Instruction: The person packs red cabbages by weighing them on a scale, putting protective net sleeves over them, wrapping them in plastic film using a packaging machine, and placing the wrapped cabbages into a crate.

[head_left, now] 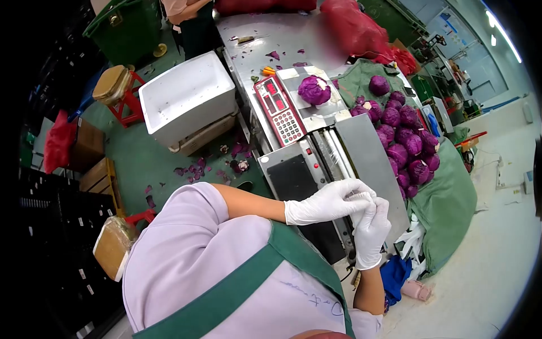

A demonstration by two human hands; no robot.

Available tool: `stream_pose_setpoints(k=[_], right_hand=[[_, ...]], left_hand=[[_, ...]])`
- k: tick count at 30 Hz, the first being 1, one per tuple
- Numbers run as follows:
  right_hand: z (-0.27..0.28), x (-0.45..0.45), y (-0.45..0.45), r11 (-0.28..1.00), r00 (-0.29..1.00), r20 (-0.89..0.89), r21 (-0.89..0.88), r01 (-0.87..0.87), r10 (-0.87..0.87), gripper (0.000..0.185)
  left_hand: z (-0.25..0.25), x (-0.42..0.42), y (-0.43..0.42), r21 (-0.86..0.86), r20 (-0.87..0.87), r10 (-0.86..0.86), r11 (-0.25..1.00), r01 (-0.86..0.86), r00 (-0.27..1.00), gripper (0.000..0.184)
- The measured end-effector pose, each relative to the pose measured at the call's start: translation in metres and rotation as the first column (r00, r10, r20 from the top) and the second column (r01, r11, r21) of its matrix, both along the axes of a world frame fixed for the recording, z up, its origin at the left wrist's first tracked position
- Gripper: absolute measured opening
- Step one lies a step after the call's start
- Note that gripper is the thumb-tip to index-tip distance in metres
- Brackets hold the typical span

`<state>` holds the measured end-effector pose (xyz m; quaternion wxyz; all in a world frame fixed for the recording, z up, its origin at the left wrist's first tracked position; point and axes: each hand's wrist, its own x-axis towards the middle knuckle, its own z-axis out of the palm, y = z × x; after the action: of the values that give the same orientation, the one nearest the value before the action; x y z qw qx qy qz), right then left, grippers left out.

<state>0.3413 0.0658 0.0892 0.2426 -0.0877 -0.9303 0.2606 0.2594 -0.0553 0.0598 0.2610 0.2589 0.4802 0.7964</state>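
Note:
In a white glove, my left hand (pixel 330 202) reaches in from the left with its fingers pinched together. My right hand (pixel 371 233), gloved too, comes up from below, its fingers closed and meeting the left fingertips. Whatever lies between them is too small to make out. Both hands are above a film-wrapping machine (pixel 367 147) with a roller and a dark plate (pixel 296 175). Beyond them, a purple cabbage (pixel 314 90) sits on a scale with a red keypad panel (pixel 279 111).
Several purple cabbages (pixel 409 135) are piled on green cloth (pixel 449 198) at the right. A white foam box (pixel 186 96) stands left of the steel table (pixel 254 28). Stools (pixel 113 85) and leaf scraps are on the floor. Red sacks (pixel 358 31) lie behind; another person (pixel 189 17) stands at the back.

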Motion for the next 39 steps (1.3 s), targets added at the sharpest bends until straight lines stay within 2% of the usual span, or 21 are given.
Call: stream_pose_setpoints(k=[4,5,6,11,13,15,17,18,20,21,22,24,26,27,28,29,32,34,36,38,39], right_hand=[[0.016,-0.009,-0.009,0.985,0.99,0.127,-0.169,-0.036,0.058,0.022],[0.033,-0.011,-0.012,0.83,0.955,0.236,-0.558,-0.018,0.179,0.026],[0.042,-0.014,-0.011,0.534,0.903,0.278,-0.843,0.066,0.327,0.032],[0.036,-0.029,-0.006,0.525,0.847,0.383,-0.838,0.15,0.369,0.043],[0.037,-0.046,-0.013,0.013,0.909,-0.035,-0.999,-0.045,0.416,0.033],[-0.004,-0.081,-0.019,0.476,0.992,0.035,-0.879,-0.027,0.121,0.033],[-0.014,-0.127,-0.047,0.573,0.987,-0.148,-0.803,-0.161,0.071,0.05],[-0.012,-0.142,-0.061,0.576,0.984,-0.165,-0.8,-0.17,0.062,0.05],[-0.006,-0.17,-0.084,0.635,0.972,-0.23,-0.745,-0.203,0.041,0.059],[-0.006,-0.181,-0.094,0.664,0.965,-0.259,-0.717,-0.214,0.031,0.064],[-0.013,-0.193,-0.103,0.463,0.965,-0.26,-0.86,-0.215,-0.035,0.067],[-0.021,-0.203,-0.102,0.49,0.968,-0.249,-0.849,-0.197,-0.042,0.055],[-0.044,-0.205,-0.101,0.439,0.972,-0.192,-0.891,-0.115,-0.134,0.035],[-0.048,-0.21,-0.101,0.441,0.976,-0.159,-0.894,-0.079,-0.147,0.028],[-0.05,-0.213,-0.101,0.44,0.979,-0.12,-0.897,-0.037,-0.162,0.021],[-0.047,-0.22,-0.101,0.614,0.974,-0.11,-0.788,0.036,-0.199,0.012],[-0.039,-0.227,-0.101,0.57,0.993,-0.009,-0.82,0.058,-0.115,0.01],[-0.033,-0.227,-0.101,0.331,0.988,0.087,-0.935,0.125,-0.127,0.01],[-0.04,-0.224,-0.093,0.585,0.995,0.04,-0.807,0.084,-0.088,0.01],[-0.037,-0.226,-0.093,0.535,0.991,0.048,-0.838,0.107,-0.122,0.017],[-0.007,-0.236,-0.096,0.829,0.957,0.283,-0.518,0.212,-0.068,0.019]], left_hand=[[-0.009,-0.022,-0.008,-0.021,0.095,-0.059,0.998,0.061,0.994,0.018],[-0.006,-0.031,-0.012,0.016,0.139,-0.018,1.0,0.016,0.99,0.017],[-0.006,-0.04,-0.014,0.022,0.187,0.033,0.999,-0.038,0.982,0.017],[-0.004,-0.088,-0.03,0.03,0.21,-0.011,1.0,0.005,0.978,0.022],[0.002,-0.111,-0.038,-0.042,0.282,-0.04,0.998,0.054,0.959,0.027],[-0.011,-0.139,-0.039,0.019,0.259,-0.094,0.996,0.092,0.961,0.026],[-0.004,-0.16,-0.047,0.095,0.291,-0.195,0.98,0.174,0.937,0.022],[-0.001,-0.17,-0.053,0.102,0.269,-0.259,0.965,0.24,0.928,0.021],[-0.013,-0.179,-0.052,-0.023,-0.193,0.03,0.999,-0.035,0.981,0.016],[-0.01,-0.191,-0.058,-0.034,-0.429,0.156,0.981,-0.189,0.89,0.016],[-0.01,-0.205,-0.06,0.013,-0.665,0.305,0.917,-0.398,0.682,0.019],[0.0,-0.223,-0.068,0.16,-0.76,0.439,0.84,-0.518,0.478,0.022],[-0.009,-0.242,-0.067,0.264,-0.716,0.469,0.868,-0.421,0.517,0.016],[-0.017,-0.242,-0.067,0.175,-0.419,0.321,0.946,-0.271,0.849,0.013],[-0.022,-0.239,-0.068,0.143,-0.033,0.087,0.986,-0.082,0.996,0.01],[-0.017,-0.247,-0.062,0.086,0.039,0.069,0.994,-0.072,0.997,0.012],[-0.031,-0.266,-0.054,0.062,0.326,-0.092,0.995,0.075,0.941,0.017],[-0.033,-0.273,-0.059,0.025,0.271,-0.128,0.992,0.126,0.954,0.019],[-0.031,-0.276,-0.063,-0.004,0.28,-0.093,0.995,0.098,0.955,0.02],[-0.052,-0.282,-0.061,-0.001,0.211,-0.036,0.999,0.037,0.977,0.029],[-0.053,-0.283,-0.065,-0.008,0.33,-0.172,0.983,0.185,0.928,0.029]])
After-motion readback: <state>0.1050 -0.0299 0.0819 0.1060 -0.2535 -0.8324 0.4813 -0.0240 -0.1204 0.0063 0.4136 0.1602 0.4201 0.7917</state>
